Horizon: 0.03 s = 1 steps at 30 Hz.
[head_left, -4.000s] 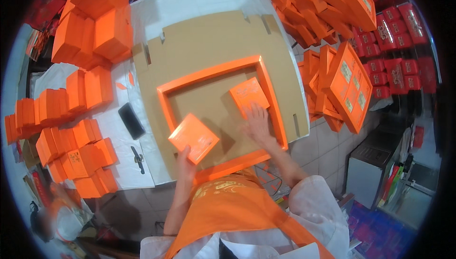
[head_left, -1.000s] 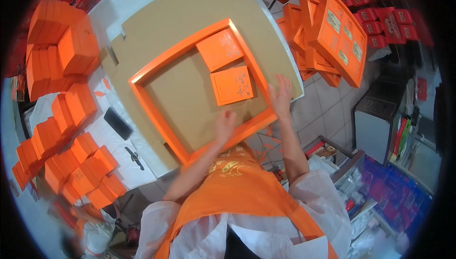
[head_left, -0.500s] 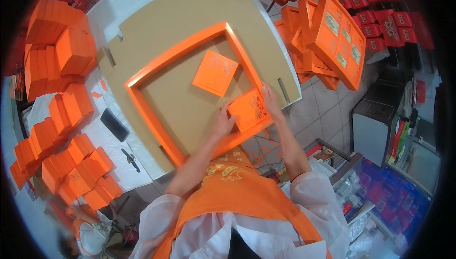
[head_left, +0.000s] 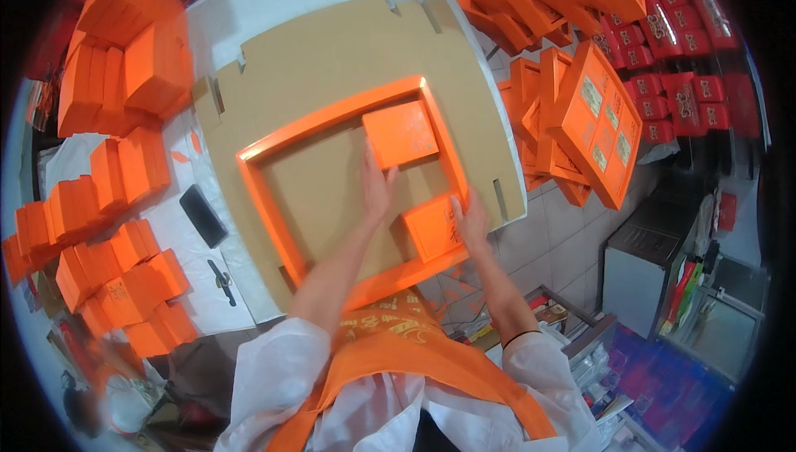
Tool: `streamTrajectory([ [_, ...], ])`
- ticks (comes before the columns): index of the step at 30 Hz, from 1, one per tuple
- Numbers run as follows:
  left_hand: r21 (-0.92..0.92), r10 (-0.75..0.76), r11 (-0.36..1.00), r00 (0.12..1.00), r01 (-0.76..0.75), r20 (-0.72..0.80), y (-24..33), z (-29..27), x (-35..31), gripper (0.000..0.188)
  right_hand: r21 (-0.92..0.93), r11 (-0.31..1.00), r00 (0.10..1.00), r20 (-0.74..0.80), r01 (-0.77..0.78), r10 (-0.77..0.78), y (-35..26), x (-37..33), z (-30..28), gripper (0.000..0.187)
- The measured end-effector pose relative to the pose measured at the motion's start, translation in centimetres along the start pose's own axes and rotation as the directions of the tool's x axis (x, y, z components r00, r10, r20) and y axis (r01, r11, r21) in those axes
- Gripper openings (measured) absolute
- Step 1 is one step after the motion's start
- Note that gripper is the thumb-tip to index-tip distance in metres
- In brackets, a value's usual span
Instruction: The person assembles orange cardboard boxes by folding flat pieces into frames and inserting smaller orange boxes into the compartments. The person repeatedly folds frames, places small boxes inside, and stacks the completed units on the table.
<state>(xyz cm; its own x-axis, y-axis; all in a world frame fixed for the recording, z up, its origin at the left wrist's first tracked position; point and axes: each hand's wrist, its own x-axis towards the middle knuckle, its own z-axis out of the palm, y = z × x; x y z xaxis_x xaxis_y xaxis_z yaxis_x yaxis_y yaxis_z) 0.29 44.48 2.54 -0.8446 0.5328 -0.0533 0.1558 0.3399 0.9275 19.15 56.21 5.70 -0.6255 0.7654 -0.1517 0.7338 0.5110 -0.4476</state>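
A large orange rectangular frame (head_left: pixel 278 240) lies on a brown cardboard sheet. In its far right corner is a square orange box (head_left: pixel 400 133), slightly tilted. My left hand (head_left: pixel 378 185) grips that box at its near left corner, fingers along the left side and thumb at the near edge. A second orange box (head_left: pixel 427 230) with gold-dark lettering sits in the near right corner. My right hand (head_left: pixel 471 218) closes over the frame's right wall there, thumb on the second box's top and fingertips hidden outside the wall.
The cardboard sheet (head_left: pixel 315 46) rests on a white-covered table. Stacks of orange boxes (head_left: pixel 153 70), a black phone (head_left: pixel 203 216) and a dark cutter-like tool (head_left: pixel 221 282) lie left. Piled orange trays (head_left: pixel 593 124) and red packages (head_left: pixel 684 104) stand right. Another person (head_left: pixel 124 402) is at lower left.
My left hand has left the near box and moved to the far one. That box has shifted right and turned into the frame's far right corner. My right hand stays at the right wall.
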Motion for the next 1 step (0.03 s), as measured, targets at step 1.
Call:
streamTrajectory([
  [1, -0.136, -0.181, 0.971, 0.976, 0.197, 0.123, 0.38, -0.34, 1.10, 0.096, 0.032, 0.999, 1.000, -0.010, 0.008, -0.007, -0.13, -0.02, -0.03, 0.053],
])
